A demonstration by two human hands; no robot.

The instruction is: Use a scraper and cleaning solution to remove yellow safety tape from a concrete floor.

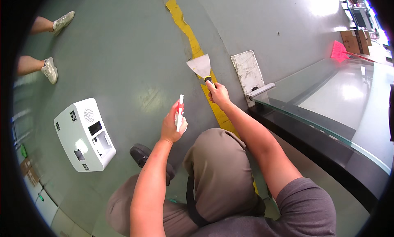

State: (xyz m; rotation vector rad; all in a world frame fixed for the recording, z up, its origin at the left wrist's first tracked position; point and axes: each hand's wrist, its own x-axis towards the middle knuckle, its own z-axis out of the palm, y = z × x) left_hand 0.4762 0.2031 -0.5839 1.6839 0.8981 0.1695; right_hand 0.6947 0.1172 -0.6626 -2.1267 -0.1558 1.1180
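My right hand (219, 93) grips a wide putty knife (200, 65) by its dark handle, which has a yellow collar. The flat metal blade points away from me, over a strip of yellow floor marking (185, 26) with ragged edges. I cannot tell whether the blade touches the floor. In my left hand (173, 123) is what looks like a red-and-white trigger spray bottle (179, 115), seen from above; the fingers hide much of it. Its white tip points forward, left of the yellow strip.
A white plastic housing (71, 138) with cut-outs sits on the grey-green floor at left. Another person's shoes (50, 70) are at upper left. On my right stand a glass-topped table (307, 120) and a worn white plate (247, 69). Farther off lie a pink broom (339, 50) and a cardboard box (354, 42).
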